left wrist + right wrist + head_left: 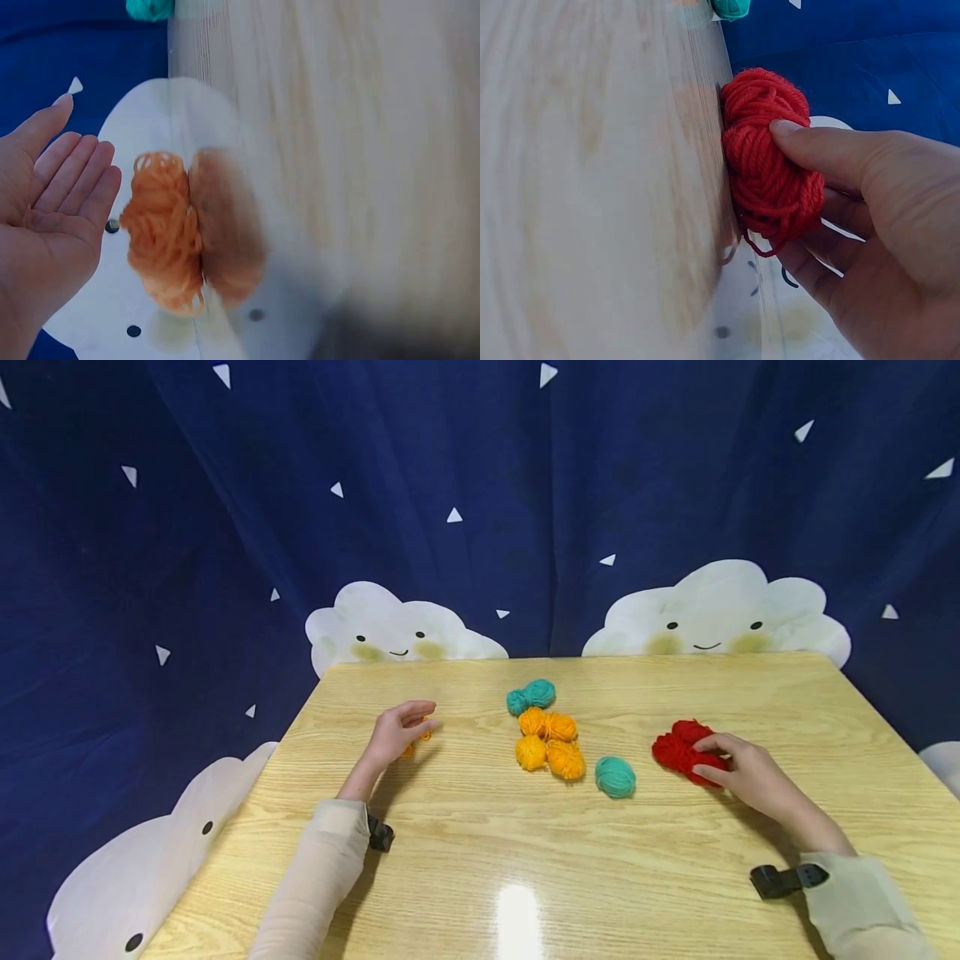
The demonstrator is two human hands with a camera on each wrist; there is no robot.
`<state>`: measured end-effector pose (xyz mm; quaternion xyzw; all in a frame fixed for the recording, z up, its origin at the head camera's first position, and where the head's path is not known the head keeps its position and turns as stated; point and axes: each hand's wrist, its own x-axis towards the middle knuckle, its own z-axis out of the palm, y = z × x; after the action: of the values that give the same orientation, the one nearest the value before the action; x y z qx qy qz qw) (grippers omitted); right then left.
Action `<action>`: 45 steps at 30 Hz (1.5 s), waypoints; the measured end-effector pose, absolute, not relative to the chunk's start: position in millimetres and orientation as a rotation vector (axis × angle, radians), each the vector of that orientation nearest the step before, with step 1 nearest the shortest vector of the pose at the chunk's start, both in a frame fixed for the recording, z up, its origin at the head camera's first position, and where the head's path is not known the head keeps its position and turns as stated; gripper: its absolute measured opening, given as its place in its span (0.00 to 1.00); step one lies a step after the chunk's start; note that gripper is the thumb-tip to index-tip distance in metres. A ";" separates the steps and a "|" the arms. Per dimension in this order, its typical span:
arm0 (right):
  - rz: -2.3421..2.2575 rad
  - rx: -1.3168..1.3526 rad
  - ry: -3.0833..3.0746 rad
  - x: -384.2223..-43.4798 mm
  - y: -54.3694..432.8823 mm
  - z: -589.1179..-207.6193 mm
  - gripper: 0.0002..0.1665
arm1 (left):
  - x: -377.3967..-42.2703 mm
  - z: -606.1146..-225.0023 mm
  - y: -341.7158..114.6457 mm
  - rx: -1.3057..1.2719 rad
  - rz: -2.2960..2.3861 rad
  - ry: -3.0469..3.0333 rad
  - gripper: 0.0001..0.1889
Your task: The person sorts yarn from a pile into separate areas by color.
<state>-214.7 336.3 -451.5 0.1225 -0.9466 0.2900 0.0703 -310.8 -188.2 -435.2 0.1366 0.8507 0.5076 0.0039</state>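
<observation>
My right hand (753, 772) is at a cluster of red yarn balls (672, 752) on the right side of the table. In the right wrist view, its thumb lies across a red yarn ball (769, 165) with the fingers behind it, and the ball sits at the tabletop. On the left, my left hand (393, 735) hovers beside orange yarn (427, 733), mostly hidden behind it in the head view. The left wrist view shows the palm and extended fingers apart from the orange yarn ball (161, 240), holding nothing.
Several orange yarn balls (566, 760) form a group at the middle of the wooden table (465, 860). Behind them lies teal yarn (539, 693), and a single teal ball (615, 777) sits to their right. A dark blue curtain (510, 485) with clouds hangs beyond the table.
</observation>
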 end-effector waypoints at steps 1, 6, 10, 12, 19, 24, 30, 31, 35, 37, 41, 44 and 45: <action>0.875 0.368 -2.849 -214.5 336.2 -451.3 0.20 | -310.9 -435.6 -185.8 0.446 1.599 2.654 0.23; 0.873 0.361 -2.855 -213.9 335.3 -449.9 0.21 | -311.6 -437.8 -172.9 0.520 1.596 2.624 0.23; 0.883 0.361 -2.860 -214.1 335.2 -449.9 0.21 | -309.3 -437.1 -160.2 0.545 1.555 2.597 0.22; 0.881 0.364 -2.859 -214.6 335.5 -450.2 0.21 | -308.2 -436.2 -152.8 0.572 1.536 2.577 0.22; 0.864 0.374 -2.847 -215.4 336.8 -450.1 0.20 | -307.4 -436.8 -129.0 0.652 1.453 2.534 0.22; 0.865 0.376 -2.843 -215.4 336.8 -450.8 0.20 | -307.4 -438.4 -115.7 0.712 1.368 2.533 0.22; 0.849 0.378 -2.846 -216.1 337.2 -450.4 0.19 | -305.2 -438.2 -99.1 0.752 1.266 2.542 0.22; 0.849 0.377 -2.846 -215.9 337.1 -450.3 0.19 | -304.8 -438.2 -96.5 0.756 1.253 2.543 0.21; 0.860 0.372 -2.848 -215.3 337.0 -449.7 0.20 | -304.3 -439.2 -87.2 0.765 1.222 2.538 0.21; 0.866 0.369 -2.852 -215.0 336.8 -449.4 0.20 | -304.2 -439.6 -83.0 0.776 1.195 2.548 0.21; 0.872 0.364 -2.857 -214.7 336.3 -448.7 0.19 | -303.6 -440.0 -75.7 0.819 1.147 2.564 0.21; 0.865 0.366 -2.853 -215.1 335.9 -447.8 0.19 | -303.0 -439.6 -70.7 0.848 1.115 2.577 0.22; 0.858 0.368 -2.851 -215.2 335.7 -447.5 0.19 | -302.8 -439.4 -69.1 0.853 1.104 2.582 0.22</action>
<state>-215.2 335.7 -447.5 0.1223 -0.9479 0.2854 0.0710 -302.8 -69.1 -439.4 0.2890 0.8751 0.3742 0.1034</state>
